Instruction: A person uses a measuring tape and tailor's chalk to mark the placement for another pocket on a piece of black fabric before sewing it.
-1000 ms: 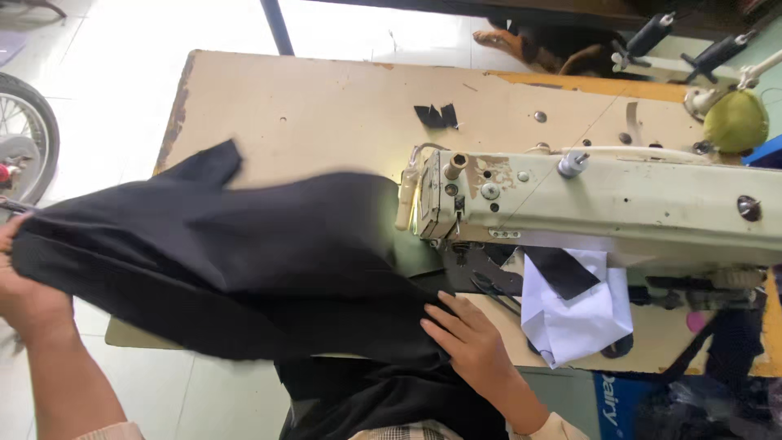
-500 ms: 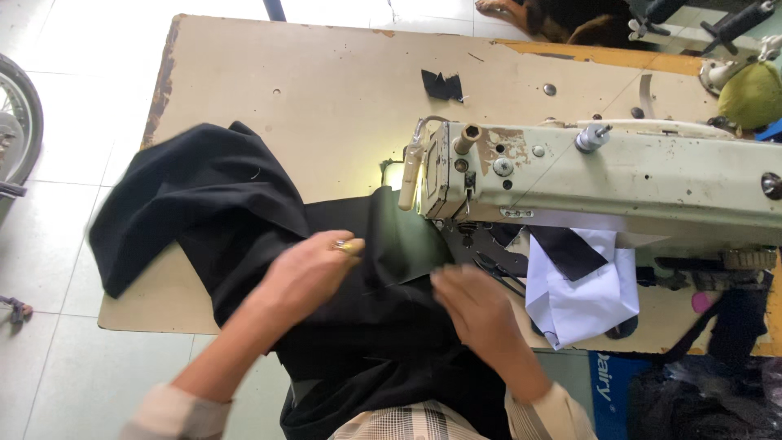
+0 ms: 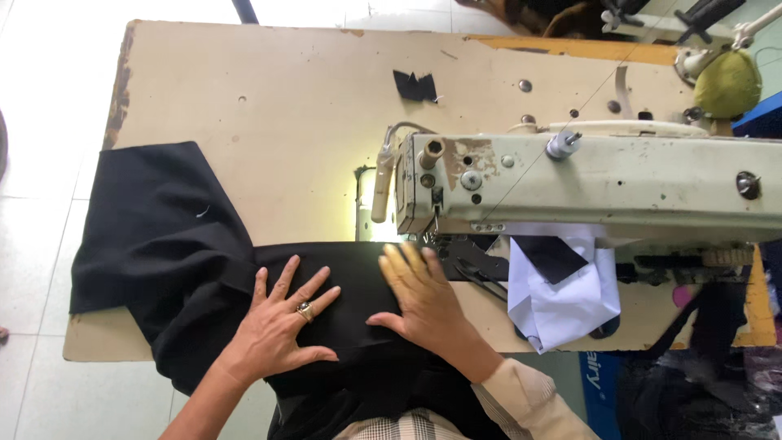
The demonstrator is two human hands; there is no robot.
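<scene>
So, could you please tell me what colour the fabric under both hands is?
Plain black fabric, flat under the left hand and right hand; head view.

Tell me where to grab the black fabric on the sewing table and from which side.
Probably best taken at the loose black fabric flap that spreads left over the worn beige sewing table, coming from the table's left edge. That part lies free and flat, while the left hand and right hand press the middle down beside the cream sewing machine.
</scene>
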